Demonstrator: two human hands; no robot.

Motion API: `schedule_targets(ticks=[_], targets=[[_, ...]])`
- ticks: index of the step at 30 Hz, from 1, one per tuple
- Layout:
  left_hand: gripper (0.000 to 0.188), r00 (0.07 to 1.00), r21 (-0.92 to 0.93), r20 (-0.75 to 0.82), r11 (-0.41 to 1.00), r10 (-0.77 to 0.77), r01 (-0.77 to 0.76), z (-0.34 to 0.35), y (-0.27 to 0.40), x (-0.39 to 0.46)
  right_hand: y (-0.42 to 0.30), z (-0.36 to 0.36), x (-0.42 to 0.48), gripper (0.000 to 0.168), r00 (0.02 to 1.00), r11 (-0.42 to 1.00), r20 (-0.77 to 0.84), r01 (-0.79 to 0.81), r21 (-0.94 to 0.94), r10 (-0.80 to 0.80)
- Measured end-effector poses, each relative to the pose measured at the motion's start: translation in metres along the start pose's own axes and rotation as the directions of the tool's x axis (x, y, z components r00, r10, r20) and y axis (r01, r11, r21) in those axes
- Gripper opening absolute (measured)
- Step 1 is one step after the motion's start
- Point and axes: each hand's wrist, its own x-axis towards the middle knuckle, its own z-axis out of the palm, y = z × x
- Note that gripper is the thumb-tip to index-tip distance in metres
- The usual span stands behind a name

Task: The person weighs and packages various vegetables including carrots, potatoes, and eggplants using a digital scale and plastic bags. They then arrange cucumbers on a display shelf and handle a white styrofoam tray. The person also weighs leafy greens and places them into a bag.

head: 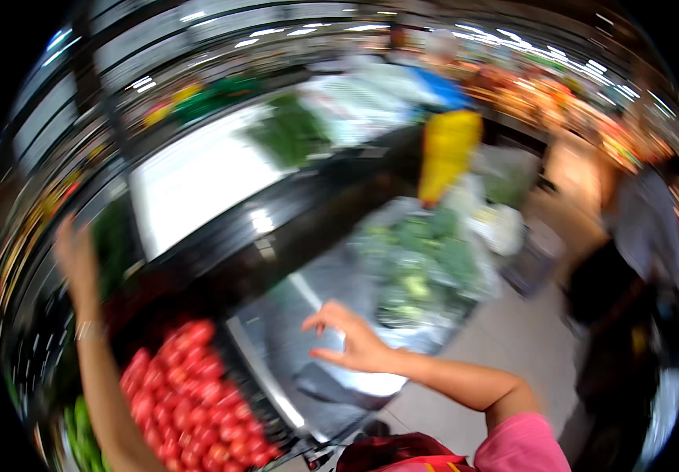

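Note:
My left hand [76, 253] is raised at the left, blurred, with its fingers apart and nothing seen in it; dark leafy greens [112, 242] lie beside it. Over a metal surface [280, 336] hangs my right hand [348, 342], thumb and fingers spread, holding nothing. To the right of that hand, green vegetables in clear plastic [416, 259] rest on the same surface. A heap of red tomatoes [191, 395] fills a dark crate between my arms.
Beyond the dark ledge stand a white panel [203, 183] and a bunch of greens [292, 127]. A yellow bag [448, 153] hangs near wrapped produce [496, 227]. At the right, a blurred person [646, 236] stands on the tiled floor side. Green peppers [82, 430] sit lower left.

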Motion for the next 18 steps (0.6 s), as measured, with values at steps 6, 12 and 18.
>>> schedule_targets(ticks=[6,12,18], targets=[[0.024,0.922,-0.707,0.293,0.707,0.253,0.031,0.013,0.203,-0.211,0.033,-0.106,-0.314,0.023,0.573,0.626,-0.253,-0.73,0.276,0.78],[0.019,0.052,-0.079,0.986,0.17,0.158,0.982,0.042,0.494,-0.437,-0.035,-0.183,-0.506,0.039,-0.165,0.259,-0.401,-0.538,0.802,0.901],[0.022,0.043,-0.587,0.47,0.275,0.882,0.761,0.075,0.689,-0.468,-0.047,-0.24,-0.595,0.027,-0.331,0.54,-0.641,-0.35,0.765,0.693]])
